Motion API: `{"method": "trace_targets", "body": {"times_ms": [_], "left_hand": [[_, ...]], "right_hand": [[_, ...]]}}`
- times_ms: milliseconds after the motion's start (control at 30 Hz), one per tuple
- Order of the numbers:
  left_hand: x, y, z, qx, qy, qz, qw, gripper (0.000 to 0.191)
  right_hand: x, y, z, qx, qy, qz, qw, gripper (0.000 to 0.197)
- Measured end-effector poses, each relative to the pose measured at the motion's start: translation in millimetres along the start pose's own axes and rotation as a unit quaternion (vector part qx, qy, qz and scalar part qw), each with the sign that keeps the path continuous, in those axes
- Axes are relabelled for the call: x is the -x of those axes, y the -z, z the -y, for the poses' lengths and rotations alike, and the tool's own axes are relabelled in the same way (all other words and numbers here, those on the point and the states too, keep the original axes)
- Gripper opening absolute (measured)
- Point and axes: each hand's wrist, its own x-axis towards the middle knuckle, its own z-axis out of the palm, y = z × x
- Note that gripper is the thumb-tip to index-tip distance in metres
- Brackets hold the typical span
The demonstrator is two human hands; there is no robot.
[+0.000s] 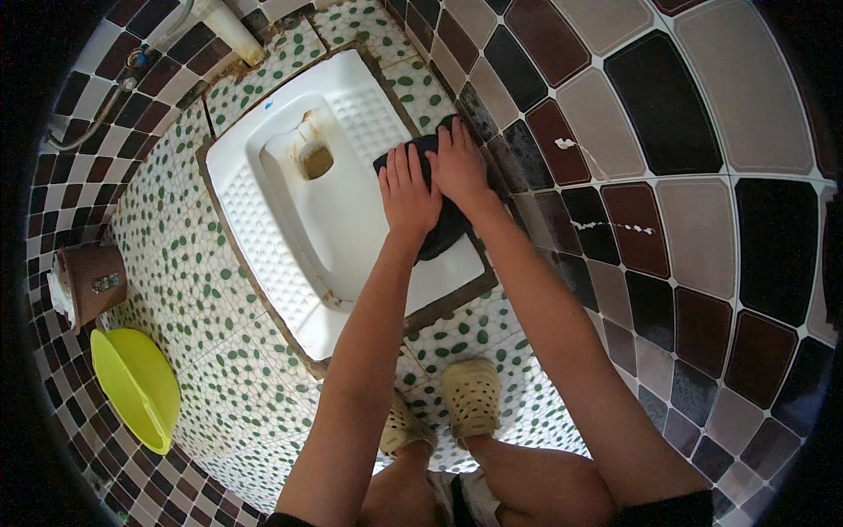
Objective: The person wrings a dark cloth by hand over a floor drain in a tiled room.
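Observation:
A dark cloth (446, 234) lies bunched over the right edge of a white ceramic squat toilet (359, 85), beside the tiled wall. Both hands rest on it, side by side and touching. My left hand (409, 197) lies palm down on its left part, fingers together. Just to its right and slightly farther off, my right hand (461, 161) presses on the cloth near the wall. Whether the fingers grip the fabric cannot be told. Brown stains mark the bowl around the square drain hole (316, 160). Part of the cloth is hidden under the hands.
Yellow-green plastic basin (135, 388) leans against the left wall, below a brown waste bin (99, 283) with a white liner. A hose (99, 125) and a white pipe (227, 29) are at upper left. Pebble-patterned tiles (217, 369) surround the toilet; white smears mark the right wall (698, 230).

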Motion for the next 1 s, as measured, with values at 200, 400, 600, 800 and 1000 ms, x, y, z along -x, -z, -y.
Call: {"method": "trace_targets", "body": {"times_ms": [200, 400, 600, 800, 1000], "left_hand": [[-27, -5, 8, 0.009, -0.002, -0.013, 1.0, 0.066], [-57, -8, 32, -0.028, -0.011, -0.025, 0.999, 0.065], [-87, -11, 46, -0.01, -0.022, -0.028, 0.999, 0.062], [-114, -13, 60, -0.014, -0.016, -0.03, 0.999, 0.061], [-138, -17, 69, -0.032, -0.008, -0.045, 0.998, 0.06]], "right_hand": [[-33, -3, -1, -0.01, 0.042, -0.059, 0.997, 0.06], [-62, 3, 18, -0.006, 0.025, -0.059, 0.998, 0.05], [-99, -1, 23, -0.009, 0.048, -0.083, 0.995, 0.054], [-123, 1, 32, -0.003, 0.038, -0.065, 0.997, 0.049], [-146, 5, 39, -0.044, 0.018, -0.066, 0.997, 0.052]]}}
